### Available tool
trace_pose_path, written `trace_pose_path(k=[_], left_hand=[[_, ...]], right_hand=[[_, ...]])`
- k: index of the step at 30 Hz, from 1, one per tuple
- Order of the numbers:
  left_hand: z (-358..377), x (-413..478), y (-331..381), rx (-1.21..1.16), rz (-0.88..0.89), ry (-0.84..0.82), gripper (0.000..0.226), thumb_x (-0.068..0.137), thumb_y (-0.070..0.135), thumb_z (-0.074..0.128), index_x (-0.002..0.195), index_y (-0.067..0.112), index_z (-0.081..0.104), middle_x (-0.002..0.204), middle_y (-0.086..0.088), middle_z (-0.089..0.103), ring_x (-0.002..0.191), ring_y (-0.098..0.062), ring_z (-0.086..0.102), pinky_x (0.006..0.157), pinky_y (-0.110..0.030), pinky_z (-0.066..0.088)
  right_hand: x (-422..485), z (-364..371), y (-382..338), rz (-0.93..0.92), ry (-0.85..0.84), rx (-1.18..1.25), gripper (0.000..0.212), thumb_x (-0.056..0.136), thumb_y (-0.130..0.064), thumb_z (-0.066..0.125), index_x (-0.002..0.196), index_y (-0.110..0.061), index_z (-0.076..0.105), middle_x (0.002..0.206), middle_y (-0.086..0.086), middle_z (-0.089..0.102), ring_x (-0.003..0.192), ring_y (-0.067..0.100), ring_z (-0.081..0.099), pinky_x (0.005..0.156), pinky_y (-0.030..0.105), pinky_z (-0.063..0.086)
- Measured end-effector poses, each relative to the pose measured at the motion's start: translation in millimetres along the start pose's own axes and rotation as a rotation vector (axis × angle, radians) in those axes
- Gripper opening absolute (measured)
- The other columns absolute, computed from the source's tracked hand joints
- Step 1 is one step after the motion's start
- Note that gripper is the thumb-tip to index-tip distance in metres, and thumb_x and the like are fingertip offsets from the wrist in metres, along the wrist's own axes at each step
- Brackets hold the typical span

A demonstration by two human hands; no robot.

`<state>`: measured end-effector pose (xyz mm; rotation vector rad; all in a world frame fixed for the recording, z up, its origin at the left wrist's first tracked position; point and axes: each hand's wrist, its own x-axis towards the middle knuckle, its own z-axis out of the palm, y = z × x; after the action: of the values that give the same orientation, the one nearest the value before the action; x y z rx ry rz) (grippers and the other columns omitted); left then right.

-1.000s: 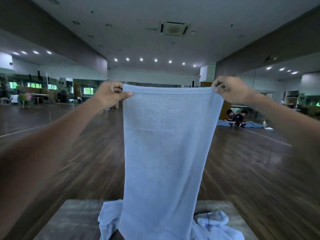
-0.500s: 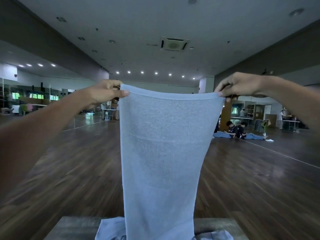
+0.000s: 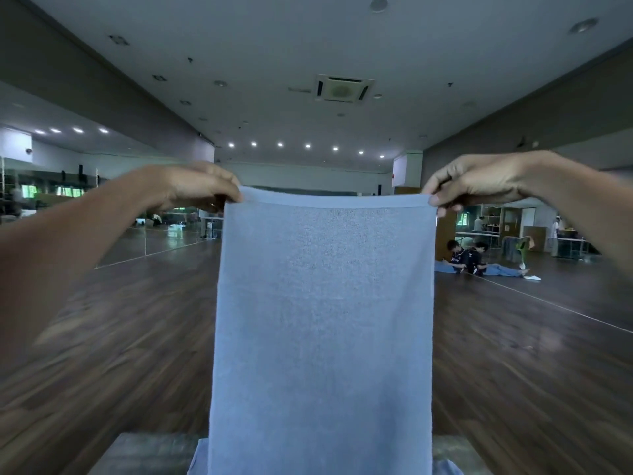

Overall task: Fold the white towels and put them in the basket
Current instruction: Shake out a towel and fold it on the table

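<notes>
A white towel (image 3: 322,323) hangs full length in front of me, stretched flat between both hands at chest height. My left hand (image 3: 198,190) pinches its top left corner and my right hand (image 3: 476,183) pinches its top right corner. The towel's lower end runs out of the frame at the bottom. Behind its lower edge, bits of other white towels (image 3: 197,457) peek out on the grey table (image 3: 150,454). No basket shows in this view.
The table's far edge lies at the bottom of the frame, mostly hidden by the towel. Beyond it stretches a dark wooden floor (image 3: 513,354) in a large hall. Two people (image 3: 469,258) sit on the floor far off at the right.
Both hands have lifted the towel higher and my view has tilted up. Less of the table and the towel pile shows at the bottom than before.
</notes>
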<state>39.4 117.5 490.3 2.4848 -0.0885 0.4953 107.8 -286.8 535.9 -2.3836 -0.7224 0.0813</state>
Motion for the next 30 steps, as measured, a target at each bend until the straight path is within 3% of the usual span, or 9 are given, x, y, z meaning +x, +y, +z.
trace_pose_path(k=[3,7,10,14,16,22,26,28,30], left_hand=[[20,-3,-3,0.091,0.001,-0.057,0.006,0.089,0.019,0.063,0.087,0.015,0.066,0.098,-0.005,0.067,0.09,-0.02,0.059,0.078,-0.028,0.044],[50,0,-19,0.256,-0.003,-0.061,0.01,0.087,0.022,0.066,0.077,0.025,0.066,0.087,0.004,0.064,0.081,-0.013,0.056,0.071,-0.027,0.042],[70,12,-29,0.247,0.042,0.078,0.003,0.086,0.021,0.067,0.083,0.023,0.066,0.086,0.002,0.061,0.079,-0.013,0.054,0.073,-0.025,0.038],[88,24,-35,0.125,0.088,0.351,0.013,0.087,0.018,0.066,0.098,0.014,0.071,0.069,0.006,0.053,0.068,-0.008,0.049,0.073,-0.02,0.039],[104,21,-45,0.019,0.092,0.403,0.014,0.087,0.017,0.066,0.099,0.013,0.071,0.064,0.006,0.05,0.06,-0.003,0.044,0.066,-0.017,0.038],[213,-41,-127,-0.063,-0.006,0.192,0.014,0.084,0.016,0.067,0.081,0.03,0.071,0.055,0.013,0.061,0.053,0.006,0.052,0.06,-0.012,0.04],[307,-110,-188,-0.211,-0.105,-0.041,0.016,0.077,0.02,0.062,0.078,0.034,0.07,0.056,0.011,0.065,0.056,0.0,0.06,0.064,-0.026,0.049],[350,-142,-206,-0.254,-0.129,-0.085,0.008,0.079,0.02,0.064,0.078,0.024,0.071,0.064,0.005,0.069,0.058,-0.004,0.063,0.063,-0.028,0.051],[389,-168,-218,-0.216,-0.175,-0.109,0.017,0.084,0.01,0.067,0.077,0.026,0.068,0.069,0.016,0.069,0.066,0.005,0.062,0.063,-0.012,0.045]], right_hand=[[10,25,22,-0.007,0.11,-0.137,0.016,0.091,0.0,0.052,0.1,-0.005,0.064,0.09,0.008,0.064,0.072,0.01,0.06,0.059,0.017,0.047],[26,54,50,-0.001,0.222,-0.151,0.012,0.091,-0.001,0.054,0.096,-0.006,0.064,0.09,0.008,0.063,0.07,0.011,0.057,0.045,0.01,0.044],[36,68,66,-0.019,0.314,-0.172,0.009,0.091,-0.003,0.055,0.093,-0.007,0.063,0.087,0.005,0.061,0.064,0.008,0.05,0.04,0.007,0.039],[51,75,81,-0.083,0.512,-0.077,0.01,0.091,-0.006,0.057,0.088,-0.013,0.063,0.086,0.002,0.062,0.068,0.006,0.052,0.053,0.014,0.04],[55,86,94,-0.074,0.504,-0.026,0.015,0.091,-0.004,0.058,0.084,-0.015,0.064,0.083,0.004,0.064,0.072,0.01,0.055,0.055,0.015,0.043],[35,189,188,0.047,0.218,-0.119,0.02,0.09,-0.001,0.054,0.082,-0.016,0.065,0.088,0.001,0.068,0.083,0.017,0.062,0.071,0.027,0.048],[-2,285,261,0.126,0.161,-0.148,0.026,0.084,0.003,0.056,0.078,-0.019,0.068,0.074,-0.009,0.068,0.065,-0.003,0.059,0.063,0.008,0.041],[-20,331,292,0.156,0.16,-0.131,0.031,0.081,0.01,0.055,0.074,-0.018,0.066,0.07,-0.014,0.063,0.068,0.004,0.059,0.061,0.003,0.039],[-34,372,322,0.174,0.16,-0.11,0.036,0.081,0.013,0.053,0.073,-0.021,0.061,0.076,-0.007,0.066,0.077,0.019,0.062,0.062,0.004,0.038]])
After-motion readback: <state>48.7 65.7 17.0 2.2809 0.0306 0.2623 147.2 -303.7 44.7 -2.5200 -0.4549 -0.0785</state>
